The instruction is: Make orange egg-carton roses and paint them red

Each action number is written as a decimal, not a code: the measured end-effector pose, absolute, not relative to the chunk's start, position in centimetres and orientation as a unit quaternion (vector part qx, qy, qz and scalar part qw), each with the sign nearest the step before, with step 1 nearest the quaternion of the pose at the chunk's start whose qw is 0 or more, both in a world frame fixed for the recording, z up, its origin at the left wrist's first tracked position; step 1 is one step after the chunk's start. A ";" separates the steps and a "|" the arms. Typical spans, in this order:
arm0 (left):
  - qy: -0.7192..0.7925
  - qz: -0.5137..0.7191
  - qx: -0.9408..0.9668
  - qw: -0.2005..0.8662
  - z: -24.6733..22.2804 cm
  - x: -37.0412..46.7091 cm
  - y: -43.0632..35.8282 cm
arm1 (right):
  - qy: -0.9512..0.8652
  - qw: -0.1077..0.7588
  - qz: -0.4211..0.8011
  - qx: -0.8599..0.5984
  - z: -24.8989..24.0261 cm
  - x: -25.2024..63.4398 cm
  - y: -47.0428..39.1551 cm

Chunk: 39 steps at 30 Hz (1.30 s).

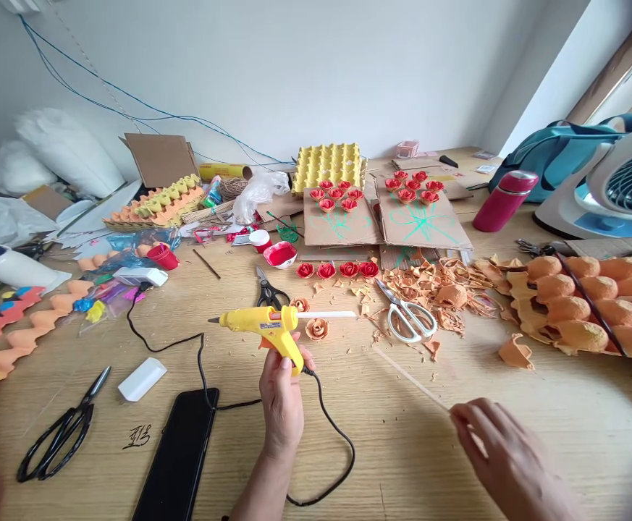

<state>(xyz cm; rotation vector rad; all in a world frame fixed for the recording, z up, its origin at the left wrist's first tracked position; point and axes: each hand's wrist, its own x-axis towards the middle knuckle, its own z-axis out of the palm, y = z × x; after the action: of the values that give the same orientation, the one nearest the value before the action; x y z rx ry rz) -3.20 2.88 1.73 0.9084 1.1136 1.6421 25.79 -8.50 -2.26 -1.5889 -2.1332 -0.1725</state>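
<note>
Above the table (397, 470), the left hand (283, 398) grips the glue gun (250, 319) by its handle, the right hand (503, 441) pinching a loose glue stick (413, 380); the nozzle (214, 319) is best kept steady and clear of fingers.

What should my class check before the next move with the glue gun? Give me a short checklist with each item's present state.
1. Grip: ok. The left hand holds the yellow glue gun by its handle.
2. Stick loaded: ok. A white glue stick protrudes from the gun's back.
3. Second stick in hand: ok. The right hand holds a translucent glue stick by one end.
4. Nozzle away from both hands: ok. It points left, above the table.
5. Cord clear of the phone: not ok. The black cord runs at its top corner.
6. Gun hot: cannot tell.
</note>
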 end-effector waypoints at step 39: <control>0.450 0.632 0.351 0.525 1.5 -3.5 2.2 | -0.767 0.191 -0.045 -0.611 -3.5 17.7 -1.0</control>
<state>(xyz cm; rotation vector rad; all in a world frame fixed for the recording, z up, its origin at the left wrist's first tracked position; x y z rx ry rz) -3.54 2.23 1.46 0.8389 1.0768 1.5118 17.70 -1.00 -3.48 -1.7169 -2.1531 -0.1277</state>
